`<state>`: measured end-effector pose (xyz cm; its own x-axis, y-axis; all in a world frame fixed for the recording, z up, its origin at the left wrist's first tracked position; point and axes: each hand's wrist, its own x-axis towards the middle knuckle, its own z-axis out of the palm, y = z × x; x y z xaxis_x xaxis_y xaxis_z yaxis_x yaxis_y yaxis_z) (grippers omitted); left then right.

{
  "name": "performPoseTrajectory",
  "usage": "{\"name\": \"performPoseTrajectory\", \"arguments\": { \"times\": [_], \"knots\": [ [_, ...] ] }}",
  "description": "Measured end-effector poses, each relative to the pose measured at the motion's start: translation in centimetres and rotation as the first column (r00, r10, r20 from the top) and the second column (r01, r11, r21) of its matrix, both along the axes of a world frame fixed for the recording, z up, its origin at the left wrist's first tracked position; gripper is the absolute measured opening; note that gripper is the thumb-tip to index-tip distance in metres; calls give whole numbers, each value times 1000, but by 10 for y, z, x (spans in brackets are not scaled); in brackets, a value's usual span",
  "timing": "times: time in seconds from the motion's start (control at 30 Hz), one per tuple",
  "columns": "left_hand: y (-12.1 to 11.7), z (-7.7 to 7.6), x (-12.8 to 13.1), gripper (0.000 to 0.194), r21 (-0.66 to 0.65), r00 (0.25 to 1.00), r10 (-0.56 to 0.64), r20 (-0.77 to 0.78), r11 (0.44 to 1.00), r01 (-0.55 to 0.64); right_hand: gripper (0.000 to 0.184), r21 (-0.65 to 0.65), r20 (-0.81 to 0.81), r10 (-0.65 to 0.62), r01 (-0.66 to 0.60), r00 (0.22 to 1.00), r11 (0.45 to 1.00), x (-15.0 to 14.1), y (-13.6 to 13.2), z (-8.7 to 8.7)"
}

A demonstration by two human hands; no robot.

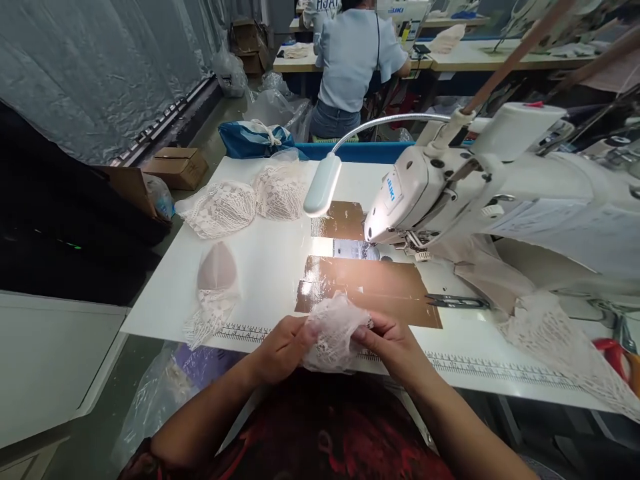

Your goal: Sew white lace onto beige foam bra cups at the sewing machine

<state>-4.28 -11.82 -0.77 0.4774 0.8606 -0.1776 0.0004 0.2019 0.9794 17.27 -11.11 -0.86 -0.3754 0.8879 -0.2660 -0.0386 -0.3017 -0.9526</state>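
Between my two hands, at the front edge of the sewing table [270, 287], is a bunched piece of white lace fabric [334, 333]. My left hand [287, 347] grips its left side, with the thumb on top. On the right side, my right hand [393, 343] pinches the lace between thumb and fingers. Just beyond the lace lies brown tape [370, 283] stuck on the table. The sewing machine [425, 193] stands beyond my right hand, its needle area lit. Thread snips [457, 302] lie to the right of the tape.
Lace bra cups [220, 208] lie at the back left, and a cup with lace [217, 267] lies nearer. More lace [565, 340] and red-handled scissors [613, 357] are at the right. A lamp [323, 185] hangs over the table. A person [350, 60] sits ahead.
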Motion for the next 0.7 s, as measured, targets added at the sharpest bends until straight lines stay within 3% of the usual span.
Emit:
{"name": "performPoseTrajectory", "arguments": {
  "times": [0.1, 0.17, 0.27, 0.33, 0.4, 0.47, 0.6, 0.7],
  "knots": [
    [4, -3, -2, 45, -64, 966, 259, 23, 964, -257, 30, -96, -101, -153, 144, 983, 985, 7, 0, -4],
    [4, -3, -1, 41, -192, 927, 351, 130, 926, -324, 33, -123, -141, -246, 229, 959, 966, 11, -1, -6],
    [-1, 2, 8, 59, -403, 887, 276, 370, 908, -115, 31, 0, -107, -291, 292, 951, 956, 11, 0, -4],
    [-5, 8, 20, 62, -442, 871, 210, 444, 897, 9, 28, 175, -18, -223, 223, 975, 959, 7, 2, 2],
    [-6, 11, 33, 53, -463, 876, 220, 430, 886, 4, 26, 332, 69, -110, 81, 992, 940, 1, 4, 8],
    [-4, 11, 44, 44, -493, 879, 294, 375, 866, -79, 25, 378, 90, -64, 25, 994, 926, -3, 6, 10],
    [0, 3, 53, 33, -508, 877, 396, 273, 833, -218, 25, 148, -111, -246, 261, 963, 954, -4, 6, 4],
    [-3, 0, 39, 2, -409, 928, 280, 247, 898, -162, 23, -11, -257, -390, 401, 884, 916, 1, 8, 1]
  ]
}}
